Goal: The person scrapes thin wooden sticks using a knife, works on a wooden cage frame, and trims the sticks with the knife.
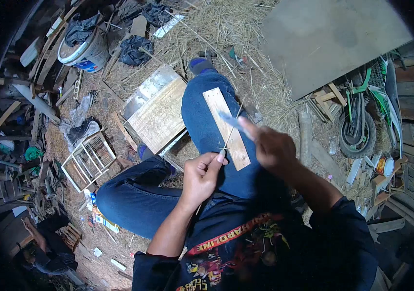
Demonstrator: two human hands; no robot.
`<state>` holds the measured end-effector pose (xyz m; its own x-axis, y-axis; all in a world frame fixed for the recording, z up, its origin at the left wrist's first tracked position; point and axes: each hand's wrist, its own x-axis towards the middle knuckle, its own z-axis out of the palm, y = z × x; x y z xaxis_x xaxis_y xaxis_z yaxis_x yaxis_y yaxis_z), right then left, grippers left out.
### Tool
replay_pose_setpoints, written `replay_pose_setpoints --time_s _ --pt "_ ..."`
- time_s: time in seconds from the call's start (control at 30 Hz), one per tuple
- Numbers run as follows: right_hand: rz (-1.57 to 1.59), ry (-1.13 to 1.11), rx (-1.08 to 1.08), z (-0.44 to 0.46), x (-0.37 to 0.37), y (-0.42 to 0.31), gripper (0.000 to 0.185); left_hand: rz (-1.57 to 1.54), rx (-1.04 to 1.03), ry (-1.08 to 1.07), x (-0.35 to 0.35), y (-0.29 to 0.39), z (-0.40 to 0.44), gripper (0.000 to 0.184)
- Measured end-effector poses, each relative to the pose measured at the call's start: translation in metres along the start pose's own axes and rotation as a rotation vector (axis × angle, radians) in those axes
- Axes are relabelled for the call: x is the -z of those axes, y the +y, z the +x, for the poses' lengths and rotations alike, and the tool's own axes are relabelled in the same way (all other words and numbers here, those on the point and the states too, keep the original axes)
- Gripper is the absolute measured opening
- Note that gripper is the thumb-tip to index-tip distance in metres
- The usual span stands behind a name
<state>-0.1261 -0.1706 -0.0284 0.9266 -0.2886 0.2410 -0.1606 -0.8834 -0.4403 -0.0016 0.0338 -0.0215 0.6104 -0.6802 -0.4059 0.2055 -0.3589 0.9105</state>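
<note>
My left hand [200,178] is nearest, its fingers pinched narrow on a thin, pale wooden stick [228,139]. The fingers of my right hand [276,149] are closed around a blurred, pale-bladed tool [231,120], apparently a knife. The stick slants over a flat, light-brown wooden board [236,144] on my jeans-clad thigh, mid-frame; I can't tell whether the blade touches it. Good control here, I judge, means a firm pinch, fingertips clear of the blade's path, the board under the stick, and light strokes angled away from my left thumb and my leg. Beyond my knee, left of centre, sits a pale wooden panel [156,116]; farther out are a slatted wooden frame [81,149] at left, a white bucket [95,51] upper left and a green-and-white motorbike [357,131] at right.
</note>
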Motion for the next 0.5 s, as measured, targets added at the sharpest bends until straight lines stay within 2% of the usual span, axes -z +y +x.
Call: replay_pose_setpoints --time_s 0.07,0.13,0.2,0.23,0.27,0.33,0.5 --pt "0.025 0.062 0.068 -0.002 0.0 -0.009 0.062 0.054 -0.134 0.026 -0.003 -0.002 0.0 0.024" --pt "0.059 0.124 0.119 -0.003 -0.001 -0.013 0.063 0.069 -0.107 0.025 0.0 -0.003 0.001 0.024" --pt "0.084 0.106 0.052 0.002 -0.001 0.001 0.062 0.079 -0.068 0.02 -0.001 -0.007 0.001 0.023" --pt "0.109 0.093 -0.008 0.004 -0.001 0.005 0.062 0.106 -0.125 0.031 -0.002 -0.008 0.002 0.022" --pt "0.11 0.094 -0.005 -0.001 -0.001 -0.001 0.062 0.136 -0.187 0.045 -0.002 -0.007 0.004 0.021" --pt "-0.017 -0.063 0.068 -0.015 0.002 -0.019 0.062 0.155 -0.209 0.057 -0.002 -0.004 0.004 0.02" --pt "-0.019 0.03 0.024 -0.003 -0.002 0.0 0.063 0.223 -0.244 0.063 0.0 0.005 0.002 0.018"
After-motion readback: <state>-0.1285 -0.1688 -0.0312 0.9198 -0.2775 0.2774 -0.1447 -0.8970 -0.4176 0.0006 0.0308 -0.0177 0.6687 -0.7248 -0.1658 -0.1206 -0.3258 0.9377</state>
